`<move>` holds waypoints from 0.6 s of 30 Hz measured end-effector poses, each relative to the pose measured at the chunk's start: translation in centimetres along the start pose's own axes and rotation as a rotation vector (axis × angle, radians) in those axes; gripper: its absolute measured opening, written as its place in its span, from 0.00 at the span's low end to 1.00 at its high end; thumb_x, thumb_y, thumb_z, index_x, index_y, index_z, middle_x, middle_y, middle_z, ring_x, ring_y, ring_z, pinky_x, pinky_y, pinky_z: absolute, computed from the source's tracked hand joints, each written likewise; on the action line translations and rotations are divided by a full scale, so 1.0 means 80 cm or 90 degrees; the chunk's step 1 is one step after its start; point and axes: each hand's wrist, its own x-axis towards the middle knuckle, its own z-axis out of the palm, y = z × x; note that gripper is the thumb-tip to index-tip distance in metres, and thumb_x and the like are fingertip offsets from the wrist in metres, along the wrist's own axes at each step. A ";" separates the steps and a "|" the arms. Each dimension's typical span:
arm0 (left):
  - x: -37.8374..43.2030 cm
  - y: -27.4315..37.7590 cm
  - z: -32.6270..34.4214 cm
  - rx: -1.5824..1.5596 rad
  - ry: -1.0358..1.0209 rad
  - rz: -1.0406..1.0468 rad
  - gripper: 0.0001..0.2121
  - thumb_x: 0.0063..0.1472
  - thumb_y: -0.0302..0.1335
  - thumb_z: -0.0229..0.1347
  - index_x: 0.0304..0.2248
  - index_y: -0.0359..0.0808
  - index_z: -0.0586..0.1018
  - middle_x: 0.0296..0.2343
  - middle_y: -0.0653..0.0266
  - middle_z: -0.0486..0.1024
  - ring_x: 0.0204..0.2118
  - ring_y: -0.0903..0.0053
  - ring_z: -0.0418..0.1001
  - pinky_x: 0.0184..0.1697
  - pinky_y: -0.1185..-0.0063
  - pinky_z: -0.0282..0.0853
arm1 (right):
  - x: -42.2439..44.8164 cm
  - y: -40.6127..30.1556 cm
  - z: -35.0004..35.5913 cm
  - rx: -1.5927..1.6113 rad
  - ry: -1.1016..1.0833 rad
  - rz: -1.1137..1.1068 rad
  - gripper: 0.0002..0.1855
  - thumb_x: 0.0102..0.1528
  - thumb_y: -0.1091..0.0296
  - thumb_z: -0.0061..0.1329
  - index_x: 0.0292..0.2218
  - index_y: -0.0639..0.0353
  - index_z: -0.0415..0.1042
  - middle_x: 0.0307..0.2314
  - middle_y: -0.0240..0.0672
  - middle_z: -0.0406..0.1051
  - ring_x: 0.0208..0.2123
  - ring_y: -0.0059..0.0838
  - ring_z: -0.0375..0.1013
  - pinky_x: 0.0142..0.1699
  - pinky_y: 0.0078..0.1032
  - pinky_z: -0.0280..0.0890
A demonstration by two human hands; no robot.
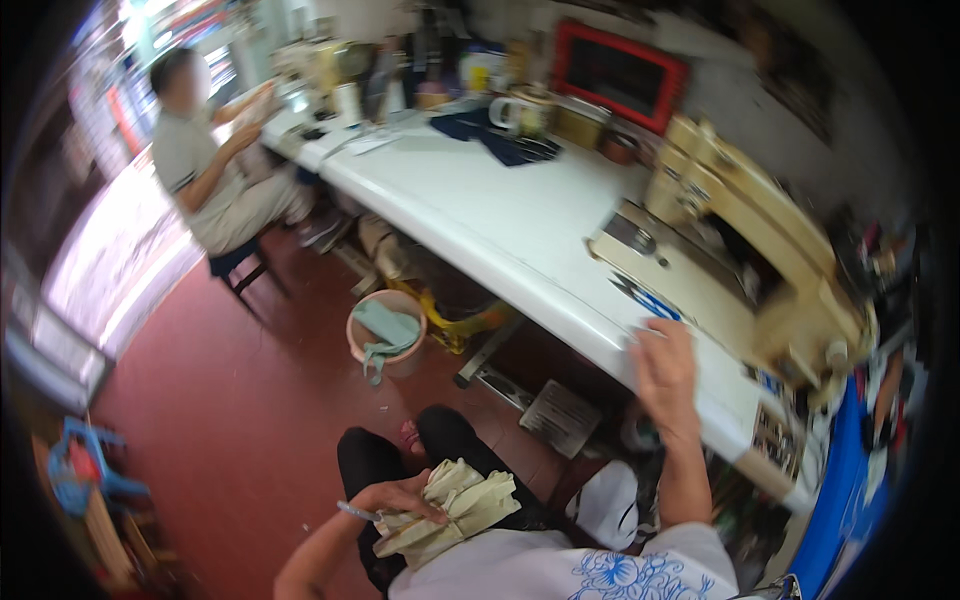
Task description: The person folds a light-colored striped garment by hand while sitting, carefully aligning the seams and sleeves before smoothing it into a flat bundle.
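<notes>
My left hand (405, 496) grips a bunched piece of pale cream cloth (480, 506) over my lap. The folds stick out past my fingers on both sides. At the front edge of the white sewing table (480, 202), my right hand (666, 367) is raised with its fingers curled. Blur hides whether anything is between those fingers. Just beyond their tips lies a pair of blue-handled scissors (651, 298), in front of the sewing machine bed (675, 266). The cream sewing machine (765, 202) stands on the table to the right.
A red-framed panel (619, 75) leans at the back, near a glass mug (532, 112) and dark cloth (480, 131). Under the table are a pedal (561, 418) and a pink bucket (386, 330) with green cloth. Another person (202, 150) sits at the far left end.
</notes>
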 end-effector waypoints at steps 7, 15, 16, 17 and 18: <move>0.026 -0.006 0.006 0.136 0.008 -0.050 0.35 0.43 0.34 0.60 0.47 0.30 0.56 0.38 0.59 0.65 0.43 0.72 0.64 0.45 0.80 0.61 | -0.026 0.059 -0.024 -0.088 -0.036 0.169 0.08 0.48 0.74 0.48 0.32 0.68 0.70 0.37 0.46 0.66 0.41 0.44 0.63 0.47 0.34 0.57; 0.028 -0.020 0.030 0.185 0.115 -0.020 0.33 0.41 0.35 0.59 0.42 0.30 0.54 0.33 0.47 0.69 0.38 0.62 0.70 0.40 0.73 0.66 | -0.022 0.050 -0.014 -0.104 -0.101 0.229 0.11 0.53 0.71 0.44 0.38 0.66 0.69 0.44 0.46 0.63 0.47 0.45 0.60 0.52 0.33 0.54; 0.030 -0.024 0.029 0.199 0.114 -0.018 0.31 0.42 0.35 0.58 0.41 0.30 0.54 0.32 0.46 0.69 0.38 0.62 0.70 0.40 0.73 0.65 | -0.023 0.051 -0.014 -0.116 -0.099 0.229 0.12 0.54 0.70 0.43 0.40 0.65 0.68 0.45 0.46 0.61 0.48 0.45 0.59 0.53 0.33 0.53; 0.029 -0.026 0.029 0.200 0.114 -0.014 0.31 0.43 0.35 0.58 0.41 0.30 0.54 0.32 0.46 0.69 0.38 0.61 0.70 0.40 0.72 0.65 | -0.024 0.052 -0.013 -0.127 -0.096 0.230 0.14 0.54 0.70 0.42 0.42 0.65 0.67 0.47 0.46 0.60 0.49 0.45 0.58 0.53 0.33 0.53; 0.028 -0.022 0.029 0.202 0.115 -0.008 0.31 0.43 0.35 0.58 0.40 0.30 0.54 0.32 0.45 0.69 0.38 0.61 0.70 0.40 0.72 0.65 | -0.023 0.052 -0.014 -0.154 -0.107 0.226 0.15 0.55 0.69 0.41 0.44 0.64 0.66 0.48 0.46 0.58 0.50 0.45 0.57 0.54 0.34 0.51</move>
